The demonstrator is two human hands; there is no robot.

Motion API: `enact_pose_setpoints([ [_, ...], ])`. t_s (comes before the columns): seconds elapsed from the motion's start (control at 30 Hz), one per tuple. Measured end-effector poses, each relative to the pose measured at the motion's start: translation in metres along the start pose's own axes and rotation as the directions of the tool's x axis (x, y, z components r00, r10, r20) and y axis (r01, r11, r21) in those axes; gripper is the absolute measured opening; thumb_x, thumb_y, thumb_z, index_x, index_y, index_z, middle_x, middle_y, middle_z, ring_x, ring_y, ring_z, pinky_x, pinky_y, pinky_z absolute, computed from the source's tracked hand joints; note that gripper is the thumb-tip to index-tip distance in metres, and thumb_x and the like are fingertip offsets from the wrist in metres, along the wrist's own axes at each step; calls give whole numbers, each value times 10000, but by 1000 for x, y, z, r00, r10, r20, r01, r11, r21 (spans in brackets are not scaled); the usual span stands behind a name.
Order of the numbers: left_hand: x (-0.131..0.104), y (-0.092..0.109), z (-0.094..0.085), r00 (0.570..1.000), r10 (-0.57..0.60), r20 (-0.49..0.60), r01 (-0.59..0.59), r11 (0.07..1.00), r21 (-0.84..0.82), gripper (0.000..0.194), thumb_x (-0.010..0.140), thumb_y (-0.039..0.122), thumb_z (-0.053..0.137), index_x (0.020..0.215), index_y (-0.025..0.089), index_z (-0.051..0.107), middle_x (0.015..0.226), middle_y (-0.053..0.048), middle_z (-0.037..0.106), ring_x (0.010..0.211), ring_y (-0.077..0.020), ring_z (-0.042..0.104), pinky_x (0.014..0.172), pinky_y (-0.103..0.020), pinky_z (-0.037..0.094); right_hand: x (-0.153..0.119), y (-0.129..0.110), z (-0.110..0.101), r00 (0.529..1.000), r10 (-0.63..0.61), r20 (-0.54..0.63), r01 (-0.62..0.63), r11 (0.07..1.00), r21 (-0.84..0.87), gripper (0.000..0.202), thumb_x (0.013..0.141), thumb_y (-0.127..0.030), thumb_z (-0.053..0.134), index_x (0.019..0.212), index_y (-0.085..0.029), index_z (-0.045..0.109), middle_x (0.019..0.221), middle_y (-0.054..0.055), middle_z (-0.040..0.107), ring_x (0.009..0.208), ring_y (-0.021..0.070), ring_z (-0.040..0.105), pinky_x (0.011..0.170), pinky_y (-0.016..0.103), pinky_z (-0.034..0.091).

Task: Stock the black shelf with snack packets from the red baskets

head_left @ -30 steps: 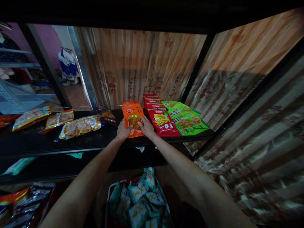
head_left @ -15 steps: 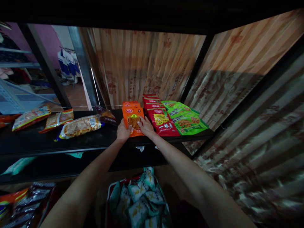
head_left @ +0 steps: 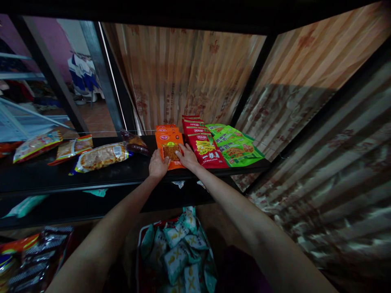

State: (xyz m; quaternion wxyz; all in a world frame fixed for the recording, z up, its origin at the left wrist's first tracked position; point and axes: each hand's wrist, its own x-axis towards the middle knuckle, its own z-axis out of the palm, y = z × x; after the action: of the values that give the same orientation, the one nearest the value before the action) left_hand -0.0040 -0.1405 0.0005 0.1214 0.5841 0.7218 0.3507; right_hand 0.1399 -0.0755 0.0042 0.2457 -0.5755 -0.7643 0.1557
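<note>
Orange snack packets point(head_left: 169, 139) lie overlapped in a row on the black shelf point(head_left: 122, 173). My left hand point(head_left: 158, 163) grips the left edge of the front orange packet, thumb on its face. On the packet's right edge is my right hand point(head_left: 187, 156), its thumb also pressing the front. Just right of it, red packets point(head_left: 205, 148) overlap in a similar row, and green packets point(head_left: 240, 149) fan out beyond them. A dark brown packet point(head_left: 135, 143) rests to the left of my left hand.
Further left on the shelf are a bread-like packet point(head_left: 102, 157) and other snack bags point(head_left: 38, 146). Below stands a red basket with a white rim point(head_left: 139, 244), full of pale green packets point(head_left: 177, 256). A patterned curtain point(head_left: 183, 73) hangs behind.
The view has tilted and shifted slightly. Both hands stay on the front orange packet, and more of the orange packets behind it now shows.
</note>
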Motion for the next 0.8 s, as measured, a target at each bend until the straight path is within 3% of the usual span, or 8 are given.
enact_pose_setpoints([
  [0.37,-14,3,-6,998,26,57,-31,995,97,618,885,350,462,1439,104,342,1531,-197,264,1393,-277,308,1121,-366,278,-6,1,1,987,-153,-45,147,983,-111,553,896,-376,487,1412,-188,421,1570,87,193,1441,295,148,1153,458,192],
  [0.57,-18,1,-3,986,110,125,-130,978,166,636,884,360,452,1456,119,311,1560,-151,213,1435,-270,194,1137,-392,242,-15,-1,0,967,-254,32,255,952,-167,539,913,-395,460,1415,-205,414,1568,82,202,1456,270,80,1142,484,207],
  [0.8,-14,-2,0,979,104,173,-139,969,205,635,887,361,424,1435,53,331,1534,-157,279,1439,-269,175,1156,-371,190,-12,2,0,970,-214,117,230,963,-142,562,917,-443,451,1436,-243,376,1564,80,219,1452,286,103,1144,492,206],
])
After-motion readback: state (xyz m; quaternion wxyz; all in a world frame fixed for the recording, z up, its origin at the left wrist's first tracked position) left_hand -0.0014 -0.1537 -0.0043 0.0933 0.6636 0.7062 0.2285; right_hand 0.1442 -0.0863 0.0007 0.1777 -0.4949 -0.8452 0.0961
